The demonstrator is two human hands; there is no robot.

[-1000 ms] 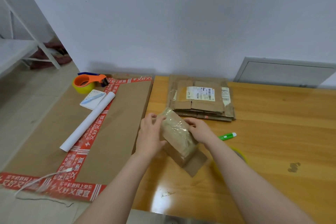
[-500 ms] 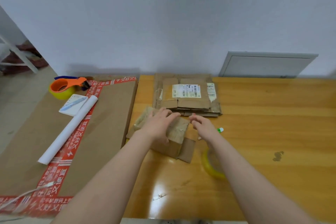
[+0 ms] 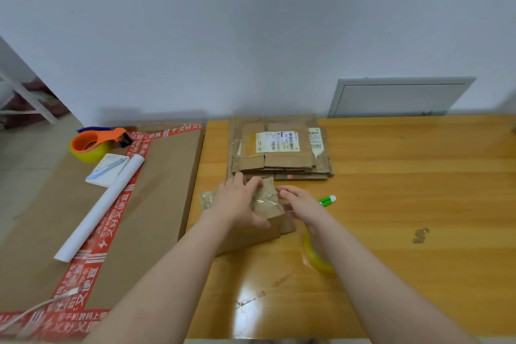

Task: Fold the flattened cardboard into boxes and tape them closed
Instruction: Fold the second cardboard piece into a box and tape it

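A small brown cardboard box (image 3: 269,205), its top covered in clear tape, lies on the wooden table (image 3: 391,232). My left hand (image 3: 240,204) lies flat over its top, fingers spread, thumb down the near side. My right hand (image 3: 300,201) is at the box's right end, fingers loosely bent and touching the end flaps (image 3: 287,225). A yellow roll of clear tape (image 3: 318,260) sits on the table, partly hidden under my right forearm. A stack of flattened cardboard (image 3: 279,156) with a white label lies just beyond the box.
A green marker (image 3: 328,200) lies right of my right hand. To the left, a large flat carton (image 3: 156,176) edged in red tape carries an orange tape dispenser (image 3: 92,142), a notepad with a pen (image 3: 107,170), a white paper roll (image 3: 106,204) and a cable (image 3: 36,310).
The small box, held tilted between both hands a second ago, now lies on the table. My left hand moved onto its top and my right hand came off to its right end.
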